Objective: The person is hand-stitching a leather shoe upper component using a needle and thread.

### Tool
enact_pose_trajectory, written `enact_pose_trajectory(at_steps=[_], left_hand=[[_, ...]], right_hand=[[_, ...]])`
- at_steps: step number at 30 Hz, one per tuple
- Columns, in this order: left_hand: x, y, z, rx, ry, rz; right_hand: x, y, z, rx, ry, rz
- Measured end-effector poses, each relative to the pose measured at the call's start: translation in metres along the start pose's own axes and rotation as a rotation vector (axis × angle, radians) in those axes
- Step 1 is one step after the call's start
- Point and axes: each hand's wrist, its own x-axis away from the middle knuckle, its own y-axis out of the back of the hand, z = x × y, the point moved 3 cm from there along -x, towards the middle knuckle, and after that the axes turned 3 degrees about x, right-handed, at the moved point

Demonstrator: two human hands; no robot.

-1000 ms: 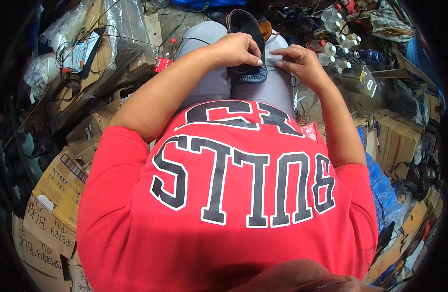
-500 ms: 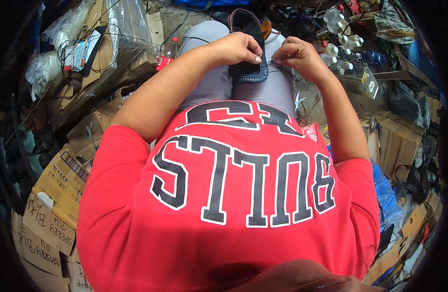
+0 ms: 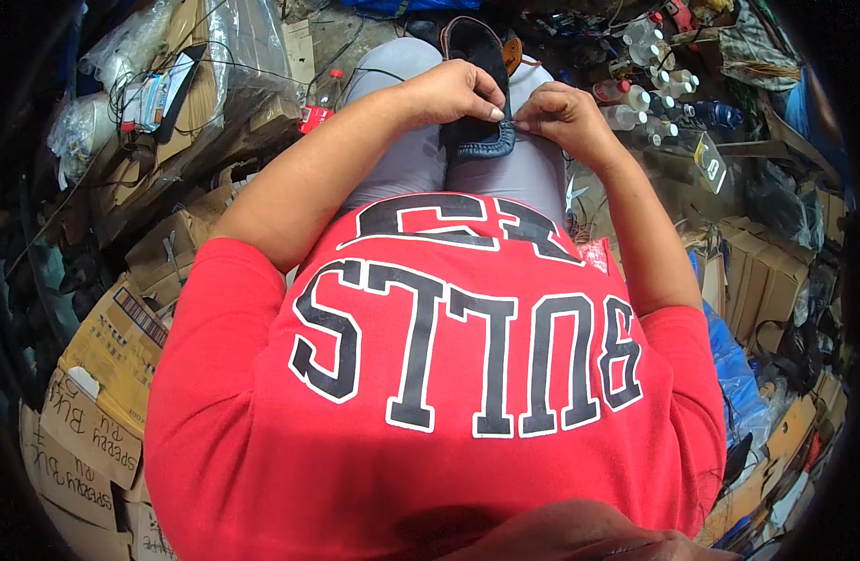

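Note:
A dark shoe upper (image 3: 486, 148) with a gathered, stitched edge lies across my grey-trousered thighs, its opening toward the far side. My left hand (image 3: 456, 91) is closed on the upper, with thumb and fingers pinching its right edge. Just to the right, my right hand (image 3: 563, 110) holds its thumb and fingertips pinched together close to that same edge. Something thin seems to be in this pinch, too small to make out. A brown leather piece (image 3: 512, 56) sticks out beside the far end of the upper.
Several capped plastic bottles (image 3: 640, 98) stand beyond my right hand. Scissors (image 3: 573, 192) lie by my right thigh. At the left are cardboard boxes (image 3: 112, 351), a plastic-wrapped stack (image 3: 248, 65) and a red-capped bottle (image 3: 330, 89). More cardboard (image 3: 762, 271) stands at the right.
My right hand has moved slightly left and down, bringing its fingertips closer to the upper's edge. My left hand and the upper stay in nearly the same place.

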Motion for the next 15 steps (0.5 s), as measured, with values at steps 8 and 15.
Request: enact_pose_trajectory(at_steps=[8, 15], left_hand=[[0.003, 0.002, -0.006, -0.133, -0.057, 0.136], [0.002, 0.001, -0.011, -0.291, -0.093, 0.208]], right_hand=[[0.02, -0.005, 0.015, 0.145, 0.062, -0.146], [0.02, -0.003, 0.029, 0.347, 0.121, -0.093]])
